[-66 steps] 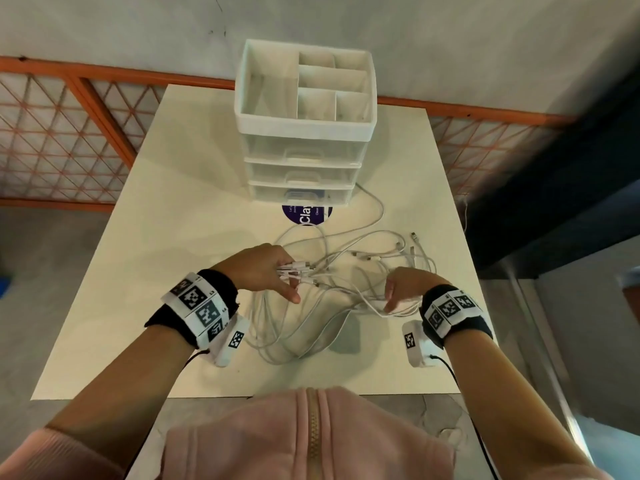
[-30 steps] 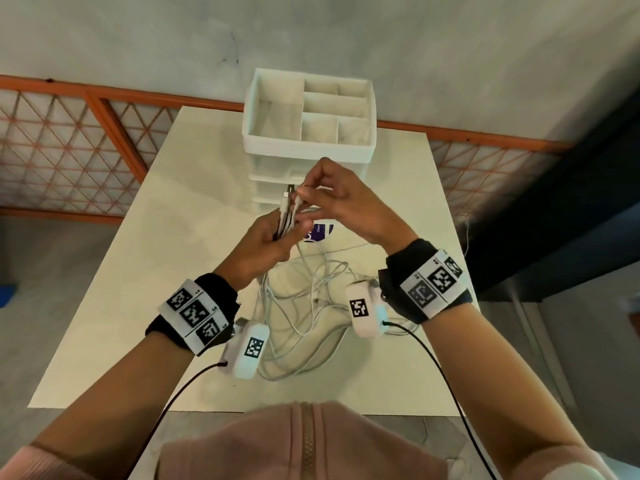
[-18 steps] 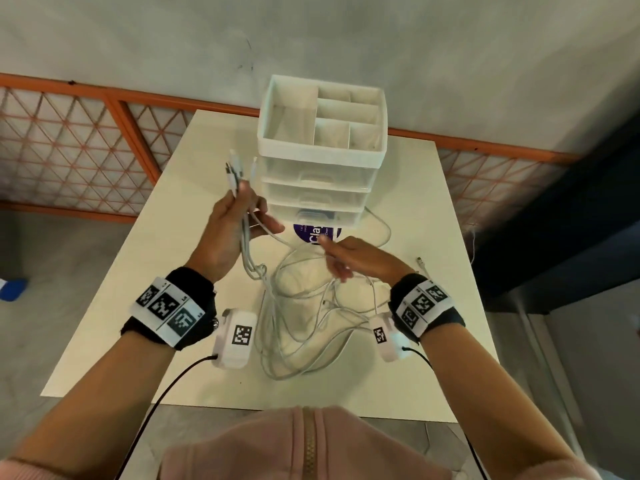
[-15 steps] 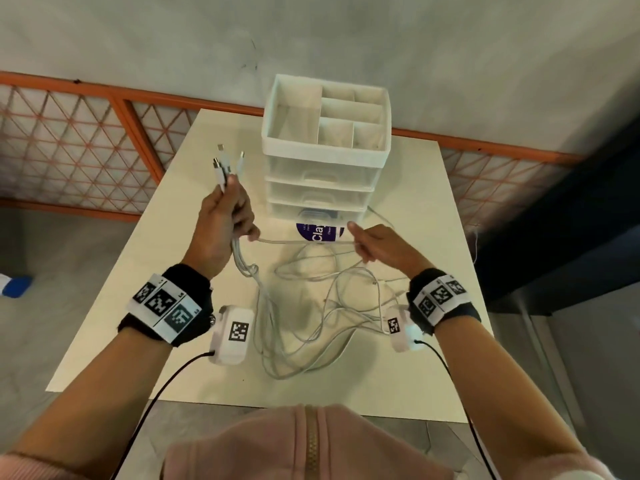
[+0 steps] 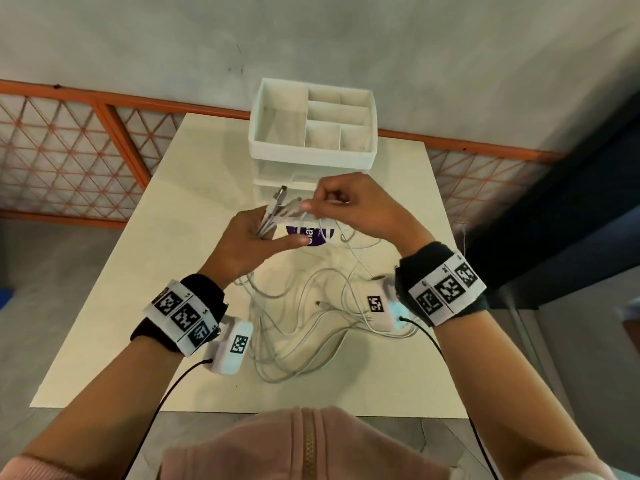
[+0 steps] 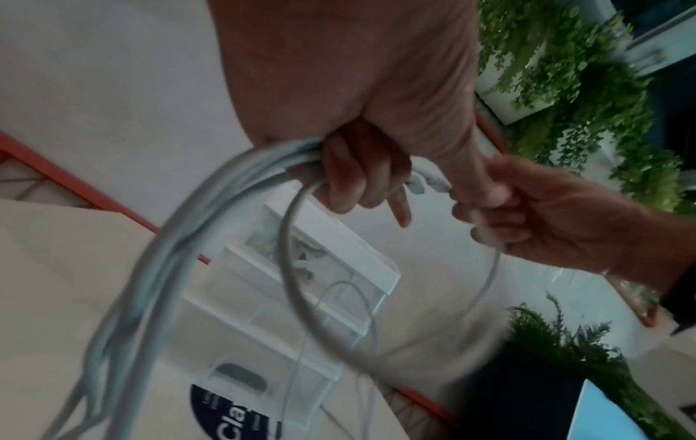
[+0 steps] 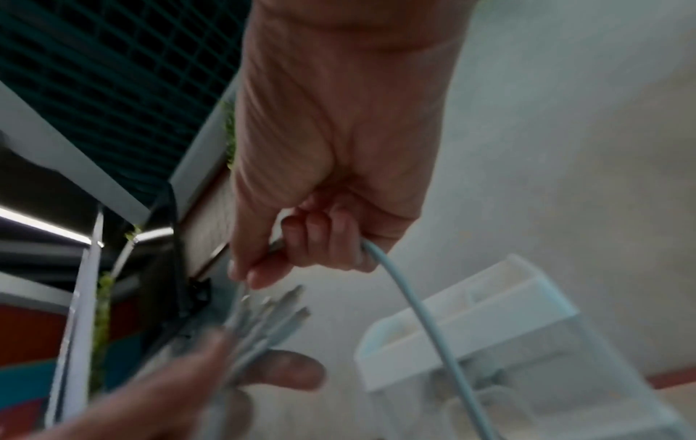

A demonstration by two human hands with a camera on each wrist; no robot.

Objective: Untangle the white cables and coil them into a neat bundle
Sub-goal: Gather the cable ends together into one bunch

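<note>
- Left hand [image 5: 247, 242]: raised above the table, fingers curled round a sheaf of white cables [image 5: 294, 323] just below their plug ends [image 5: 282, 202]; thumb extended. The left wrist view shows several strands bunched in this grasp and hanging down from it.
- Right hand [image 5: 349, 209]: raised beside the left, thumb and forefinger pinching one cable end at the sheaf, remaining fingers curled round the same strand, which loops downward.
- White cables, remainder: loose overlapping loops on the table [image 5: 104, 306] between the forearms, near side of the drawer organizer [image 5: 311, 133]; crossings still visible, so untangling looks incomplete and coiling not begun.
- Risk, snag: pulling the pinched strand upward may tighten a crossing in the pile instead of freeing it. Cause: loops lying over one another below.
- Risk, slippage: the gathered plug ends may fan out or drop from the left hand. Cause: thin smooth strands held in one loose grasp while another is added.
- Risk, drag: the lifted strands may sweep the pile toward the table's near edge or against the organizer. Cause: cable trailing close to both.
- Risk, fouling: a loop may catch a wrist camera [image 5: 230, 348] or its black lead. Cause: both hang directly over the pile.
- Risk, uneven bundle: ends misaligned at the grasp would give a lopsided coil.
</note>
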